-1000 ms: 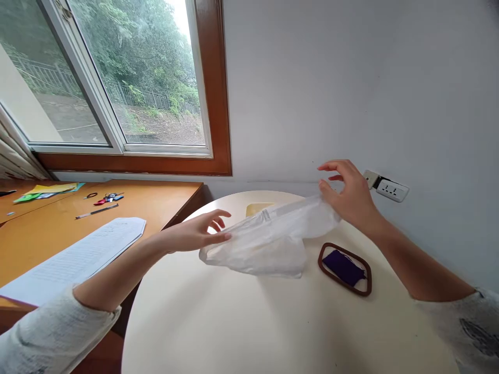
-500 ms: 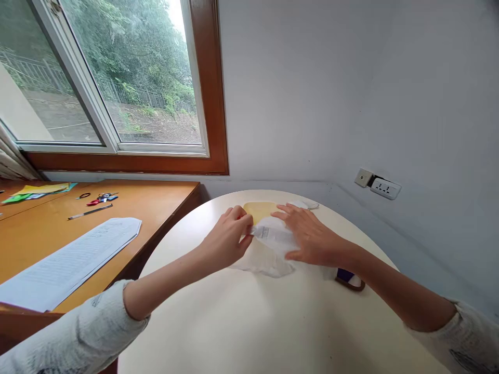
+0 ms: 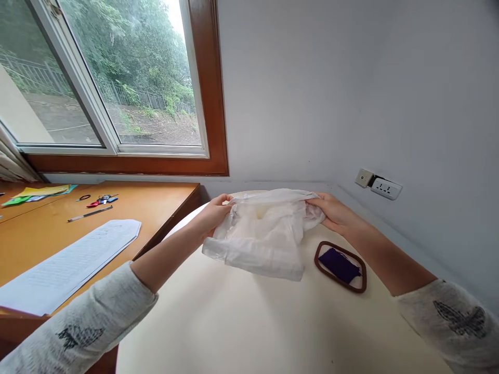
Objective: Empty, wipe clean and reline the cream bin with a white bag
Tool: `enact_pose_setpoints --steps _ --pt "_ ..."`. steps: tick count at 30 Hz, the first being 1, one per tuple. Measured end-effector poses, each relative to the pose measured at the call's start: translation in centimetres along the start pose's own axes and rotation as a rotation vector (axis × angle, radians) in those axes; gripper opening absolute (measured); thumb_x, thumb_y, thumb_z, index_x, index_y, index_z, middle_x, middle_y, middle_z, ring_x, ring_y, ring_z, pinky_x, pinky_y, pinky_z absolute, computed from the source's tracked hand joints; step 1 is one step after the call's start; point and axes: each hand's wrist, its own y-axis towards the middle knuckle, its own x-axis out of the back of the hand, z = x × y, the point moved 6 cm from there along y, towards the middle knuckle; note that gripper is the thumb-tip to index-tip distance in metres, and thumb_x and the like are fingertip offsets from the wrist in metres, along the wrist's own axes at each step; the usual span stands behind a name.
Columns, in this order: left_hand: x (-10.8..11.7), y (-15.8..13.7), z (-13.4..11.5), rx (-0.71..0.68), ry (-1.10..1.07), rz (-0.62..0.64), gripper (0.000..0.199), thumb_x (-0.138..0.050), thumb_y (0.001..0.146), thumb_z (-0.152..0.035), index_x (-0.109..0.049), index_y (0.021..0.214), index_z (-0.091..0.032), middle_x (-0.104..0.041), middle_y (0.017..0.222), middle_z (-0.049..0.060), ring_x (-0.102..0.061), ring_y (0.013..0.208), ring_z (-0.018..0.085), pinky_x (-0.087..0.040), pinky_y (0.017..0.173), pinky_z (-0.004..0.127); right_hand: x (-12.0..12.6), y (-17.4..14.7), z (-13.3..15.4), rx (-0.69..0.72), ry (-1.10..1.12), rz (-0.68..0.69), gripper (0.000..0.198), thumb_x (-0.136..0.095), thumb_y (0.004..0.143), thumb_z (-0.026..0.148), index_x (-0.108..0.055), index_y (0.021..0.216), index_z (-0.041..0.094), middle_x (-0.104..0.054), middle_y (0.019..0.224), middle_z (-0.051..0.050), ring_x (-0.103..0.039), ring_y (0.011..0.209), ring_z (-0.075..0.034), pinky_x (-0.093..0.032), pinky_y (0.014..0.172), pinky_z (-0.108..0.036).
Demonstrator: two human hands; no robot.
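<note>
Bag (image 3: 268,236) of thin, cloudy white plastic spreads across the centre of the frame, above the far half of a pale, round-edged worktop (image 3: 234,322). The left hand (image 3: 215,213) is clamped on its upper left edge, the right hand (image 3: 332,212) on its upper right corner, so the 2 hands stand well apart with the plastic between them. Some fingers are hidden by it. The lower edge hangs toward the bottom of the frame in loose folds; whether it touches the worktop, I cannot tell. A faint yellow tint shows near the bag's upper middle.

Right of centre, near the right forearm, a brown hoop (image 3: 364,275) with rounded corners lies on the worktop, a dark purple cloth (image 3: 338,265) inside its outline. Grey sleeves (image 3: 97,317) with dark printed shapes fill the lower left and lower right.

At the left of the frame, a brown worktop (image 3: 156,195) carries white papers (image 3: 74,259), a pen (image 3: 89,214), keys (image 3: 105,199), a dark ring (image 3: 83,197) and coloured sheets (image 3: 42,192). A window (image 3: 156,78) takes the upper left, and 2 wall plates (image 3: 386,188) sit side by side at right.
</note>
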Motion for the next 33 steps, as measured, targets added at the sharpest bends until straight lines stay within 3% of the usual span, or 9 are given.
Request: enact_pose_setpoints --steps 5,8,11,15,17,20,24,29,33 --pt "0.4 0.5 0.5 0.017 0.060 0.114 0.032 -0.070 0.064 -0.040 -0.048 0.076 -0.020 -0.050 0.057 -0.005 -0.046 0.041 0.008 -0.034 0.037 0.018 1.3 1.3 -0.7 -0.011 0.053 -0.030 0.014 -0.064 0.063 0.020 -0.064 0.077 0.018 -0.065 0.068 -0.002 -0.057 0.060 -0.014 -0.044 0.055 -0.025" --pt "0.6 0.4 0.4 -0.035 0.184 0.196 0.040 -0.072 0.060 -0.044 -0.054 0.085 -0.019 -0.060 0.071 0.000 -0.056 0.054 0.012 -0.041 0.044 0.020 1.7 1.5 -0.7 -0.039 -0.004 0.015 0.018 -0.067 0.065 0.026 -0.065 0.081 0.019 -0.067 0.078 -0.004 -0.060 0.067 -0.017 -0.047 0.058 -0.026" --pt "0.7 0.6 0.2 -0.089 0.335 0.240 0.045 -0.075 0.057 -0.040 -0.059 0.092 -0.018 -0.065 0.084 0.005 -0.062 0.069 0.019 -0.046 0.052 0.025 1.5 1.2 -0.8 -0.119 -0.177 0.162 0.032 -0.073 0.062 0.033 -0.066 0.091 0.021 -0.068 0.090 -0.006 -0.062 0.081 -0.020 -0.049 0.064 -0.027" --pt "1.2 1.6 0.3 -0.125 0.355 0.188 0.035 -0.072 0.061 -0.041 -0.064 0.082 -0.014 -0.065 0.075 0.004 -0.060 0.065 0.019 -0.044 0.053 0.026 2.3 1.1 -1.7 -0.194 -0.492 0.196 0.027 -0.077 0.055 0.032 -0.069 0.078 0.020 -0.069 0.077 -0.003 -0.062 0.071 -0.020 -0.047 0.058 -0.026" --pt "1.5 2.2 0.6 -0.114 0.262 0.163 0.035 -0.072 0.061 -0.041 -0.064 0.080 -0.013 -0.065 0.073 0.004 -0.060 0.065 0.017 -0.044 0.054 0.025 2.4 1.5 -2.3 -0.182 -0.426 0.171 0.025 -0.075 0.058 0.034 -0.068 0.078 0.019 -0.069 0.078 -0.004 -0.062 0.071 -0.019 -0.047 0.060 -0.027" --pt "1.9 3.5 1.4 -0.061 0.060 0.118 0.035 -0.074 0.060 -0.040 -0.064 0.079 -0.012 -0.064 0.070 0.004 -0.059 0.061 0.015 -0.044 0.054 0.023 1.7 2.4 -3.3 -0.135 -0.122 0.171 0.027 -0.072 0.063 0.034 -0.067 0.085 0.018 -0.069 0.087 -0.005 -0.062 0.079 -0.019 -0.048 0.069 -0.028" --pt "2.3 5.8 2.5 -0.009 -0.150 0.011 0.032 -0.076 0.059 -0.034 -0.060 0.073 -0.011 -0.060 0.060 0.002 -0.056 0.052 0.012 -0.044 0.052 0.023 1.2 4.4 -5.2 -0.152 0.164 0.037 0.018 -0.069 0.063 0.030 -0.065 0.076 0.017 -0.068 0.077 -0.004 -0.063 0.073 -0.018 -0.049 0.069 -0.028" --pt "1.5 8.9 4.4 0.047 -0.213 -0.045 0.025 -0.070 0.067 -0.032 -0.057 0.076 -0.013 -0.056 0.055 -0.001 -0.055 0.049 0.012 -0.045 0.050 0.023 0.4 7.0 -7.3 -0.191 0.193 -0.086 0.020 -0.061 0.068 0.038 -0.063 0.073 0.018 -0.066 0.064 -0.003 -0.063 0.070 -0.020 -0.049 0.065 -0.029" --pt "1.1 10.7 6.8 0.176 -0.223 -0.067 0.026 -0.063 0.073 -0.037 -0.056 0.083 -0.014 -0.056 0.053 -0.001 -0.058 0.051 0.016 -0.048 0.052 0.026 0.0 8.1 -9.0 -0.205 0.151 -0.166 0.023 -0.058 0.069 0.041 -0.063 0.072 0.018 -0.065 0.059 -0.004 -0.063 0.070 -0.021 -0.049 0.066 -0.030"
